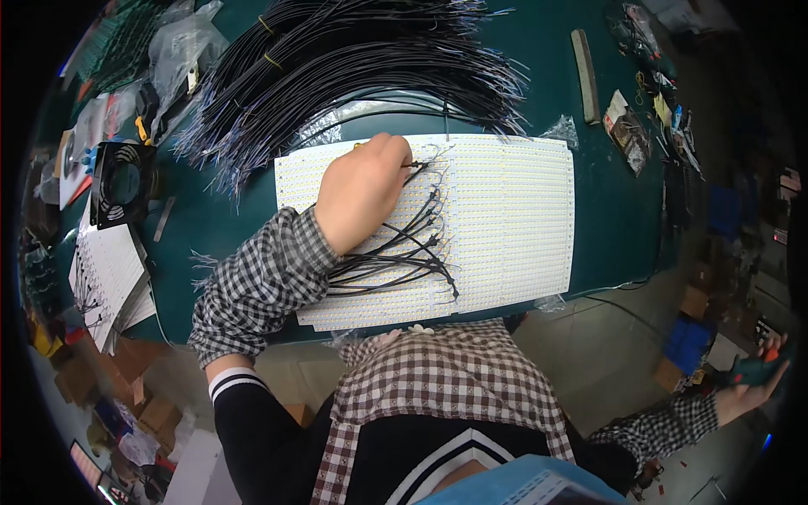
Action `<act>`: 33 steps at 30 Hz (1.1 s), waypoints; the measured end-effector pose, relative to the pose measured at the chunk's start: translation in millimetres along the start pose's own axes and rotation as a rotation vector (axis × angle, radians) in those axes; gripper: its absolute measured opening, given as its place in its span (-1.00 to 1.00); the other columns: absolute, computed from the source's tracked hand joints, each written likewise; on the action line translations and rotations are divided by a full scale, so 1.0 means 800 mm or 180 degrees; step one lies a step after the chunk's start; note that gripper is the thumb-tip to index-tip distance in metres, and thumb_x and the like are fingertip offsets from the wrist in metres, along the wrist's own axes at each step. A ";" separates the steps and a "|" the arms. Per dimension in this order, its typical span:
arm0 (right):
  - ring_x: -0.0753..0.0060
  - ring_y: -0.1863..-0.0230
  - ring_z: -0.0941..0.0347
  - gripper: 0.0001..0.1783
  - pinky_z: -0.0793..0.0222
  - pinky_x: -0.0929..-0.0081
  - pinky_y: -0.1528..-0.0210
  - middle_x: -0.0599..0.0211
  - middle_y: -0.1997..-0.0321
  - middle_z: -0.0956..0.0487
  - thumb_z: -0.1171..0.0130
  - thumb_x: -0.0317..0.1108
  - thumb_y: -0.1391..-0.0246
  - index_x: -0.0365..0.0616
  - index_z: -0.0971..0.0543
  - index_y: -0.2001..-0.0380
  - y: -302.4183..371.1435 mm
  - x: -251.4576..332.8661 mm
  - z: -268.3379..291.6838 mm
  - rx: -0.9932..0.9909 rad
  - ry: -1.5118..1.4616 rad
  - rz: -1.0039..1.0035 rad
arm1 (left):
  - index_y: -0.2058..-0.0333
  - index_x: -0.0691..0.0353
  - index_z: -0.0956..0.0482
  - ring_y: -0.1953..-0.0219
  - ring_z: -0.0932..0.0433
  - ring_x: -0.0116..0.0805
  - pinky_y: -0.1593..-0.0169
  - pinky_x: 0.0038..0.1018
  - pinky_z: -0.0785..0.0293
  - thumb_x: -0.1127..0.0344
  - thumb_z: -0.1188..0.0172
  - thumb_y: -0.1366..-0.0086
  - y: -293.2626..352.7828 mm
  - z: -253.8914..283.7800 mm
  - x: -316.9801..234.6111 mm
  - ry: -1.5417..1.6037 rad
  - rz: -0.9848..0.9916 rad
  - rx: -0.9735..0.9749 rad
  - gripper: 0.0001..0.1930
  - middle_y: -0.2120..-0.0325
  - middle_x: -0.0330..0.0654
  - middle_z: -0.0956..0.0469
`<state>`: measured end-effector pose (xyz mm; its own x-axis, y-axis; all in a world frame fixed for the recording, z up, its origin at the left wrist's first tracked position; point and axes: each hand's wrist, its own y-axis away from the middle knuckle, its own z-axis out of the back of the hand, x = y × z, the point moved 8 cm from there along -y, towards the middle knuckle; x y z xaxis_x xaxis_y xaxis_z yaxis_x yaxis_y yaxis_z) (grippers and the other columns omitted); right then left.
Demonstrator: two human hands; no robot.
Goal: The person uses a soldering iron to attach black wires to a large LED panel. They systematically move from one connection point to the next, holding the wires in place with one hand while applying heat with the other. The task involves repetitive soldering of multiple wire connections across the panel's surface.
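Note:
A white LED board panel (513,223), covered in rows of small yellowish chips, lies on the green table. My left hand (366,189) rests over its upper left part, fingers pinched on the end of a black cable (415,171). Below that hand, several more black cables (404,259) fan across the panel, their thin split wire ends near the panel's middle seam. Far to the right, away from the table, my right hand (753,396) grips a dark green tool (752,370) with a red part; its exact kind is not clear.
A large tied bundle of black cables (337,76) lies beyond the panel. A black fan (124,183) and stacked white boards (109,269) sit at the left. At the right are a long grey bar (584,76) and small plastic bags (627,130). Boxes stand on the floor.

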<state>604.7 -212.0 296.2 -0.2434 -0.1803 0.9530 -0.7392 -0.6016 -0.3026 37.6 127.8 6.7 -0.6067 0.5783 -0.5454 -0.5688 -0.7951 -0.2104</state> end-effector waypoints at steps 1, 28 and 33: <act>0.43 -0.02 -0.47 -0.43 -0.50 0.56 0.08 0.20 -0.03 -0.51 -0.02 -0.15 -0.43 -0.37 -0.32 -0.30 -0.013 0.005 -0.011 -0.0029 0.0027 0.0068 | 0.29 0.27 -0.54 0.35 -0.63 -0.07 0.30 -0.27 -0.51 0.36 -0.28 -0.27 0.001 0.003 -0.010 0.0100 -0.0038 0.0037 -0.87 0.37 -0.05 -0.59; 0.19 0.21 -0.59 -0.35 -0.58 0.17 0.11 0.13 0.24 -0.62 -0.20 0.00 -0.25 -0.42 -0.44 -0.10 0.202 -0.419 -0.449 0.1760 -0.1981 -0.2151 | 0.21 0.31 -0.58 0.39 -0.49 -0.32 0.30 -0.45 -0.45 0.40 -0.28 -0.26 -0.057 -0.031 0.021 0.1114 0.0081 0.0555 -0.84 0.37 -0.13 -0.51; 0.27 0.18 -0.52 -0.34 -0.50 0.24 0.10 0.22 0.21 -0.58 -0.17 0.07 -0.26 -0.36 -0.43 -0.09 0.197 -0.411 -0.453 0.1954 -0.1871 -0.2075 | 0.27 0.31 -0.59 0.41 -0.45 -0.41 0.30 -0.50 -0.41 0.47 -0.28 -0.28 -0.031 -0.030 0.043 0.1416 0.0699 0.0475 -0.92 0.39 -0.17 -0.48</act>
<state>340.5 34.8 -69.7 0.5462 0.0693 0.8348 -0.1352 -0.9762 0.1695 44.3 163.2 -26.6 -0.4442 0.2414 -0.8628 -0.5473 -0.8356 0.0480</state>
